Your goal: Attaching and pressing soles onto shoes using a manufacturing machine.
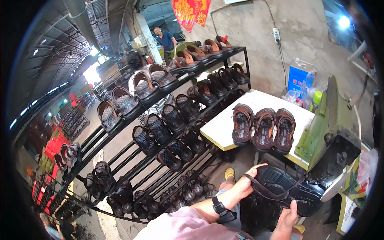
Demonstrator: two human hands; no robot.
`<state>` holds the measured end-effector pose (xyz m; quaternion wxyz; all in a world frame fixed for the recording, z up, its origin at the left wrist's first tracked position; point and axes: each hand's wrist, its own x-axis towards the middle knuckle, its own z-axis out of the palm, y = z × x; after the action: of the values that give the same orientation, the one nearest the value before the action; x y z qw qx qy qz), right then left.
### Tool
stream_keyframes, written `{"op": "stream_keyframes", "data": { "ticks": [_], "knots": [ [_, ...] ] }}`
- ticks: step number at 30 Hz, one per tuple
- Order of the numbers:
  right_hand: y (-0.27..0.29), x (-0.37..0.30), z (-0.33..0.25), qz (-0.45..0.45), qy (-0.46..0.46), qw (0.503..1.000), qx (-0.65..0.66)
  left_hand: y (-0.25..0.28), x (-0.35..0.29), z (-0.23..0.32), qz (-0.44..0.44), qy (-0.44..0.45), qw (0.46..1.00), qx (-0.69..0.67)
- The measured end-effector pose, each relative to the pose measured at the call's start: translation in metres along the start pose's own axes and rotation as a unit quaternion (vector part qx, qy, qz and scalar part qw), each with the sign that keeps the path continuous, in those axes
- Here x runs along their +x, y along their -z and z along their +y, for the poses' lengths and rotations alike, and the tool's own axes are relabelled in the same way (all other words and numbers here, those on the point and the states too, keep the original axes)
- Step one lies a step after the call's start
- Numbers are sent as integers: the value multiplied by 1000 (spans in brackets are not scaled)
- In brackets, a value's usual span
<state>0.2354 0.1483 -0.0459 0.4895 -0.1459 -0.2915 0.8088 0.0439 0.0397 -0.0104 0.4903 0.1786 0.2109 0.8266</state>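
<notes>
Between my two hands is a dark sandal (310, 196) with a black footbed and crossing straps. My left hand (245, 185), below a black wristwatch (224, 210), grips it at the left end, by the strap and edge. My right hand (289, 218) holds its near side, with the thumb on top. The sandal's right end is close to a pale rounded disc (335, 187) on a dark machine (334, 164); whether they touch I cannot tell. Just beyond, three brown sandals (264, 130) lie side by side on a white table (256, 101).
To the left stands a black metal rack (120, 126) with several tiers of sandals. A green machine panel (326, 120) rises beyond the dark machine. A blue package (299, 82) and a green-capped bottle (317, 97) sit at the table's back. Two people (164, 40) are behind the rack.
</notes>
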Motion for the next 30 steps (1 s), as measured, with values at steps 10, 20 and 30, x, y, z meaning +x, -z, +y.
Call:
{"op": "stream_keyframes", "data": {
  "ticks": [10,20,30],
  "knots": [
    [-49,3,8,-164,63,978,-114,-136,60,44,-236,-7,645,727],
    [-5,7,0,-80,109,858,-495,-70,41,-20,-53,50,904,421],
    [-15,15,-100,-107,182,728,-653,-66,-2,-83,13,43,992,121]
  ]
}}
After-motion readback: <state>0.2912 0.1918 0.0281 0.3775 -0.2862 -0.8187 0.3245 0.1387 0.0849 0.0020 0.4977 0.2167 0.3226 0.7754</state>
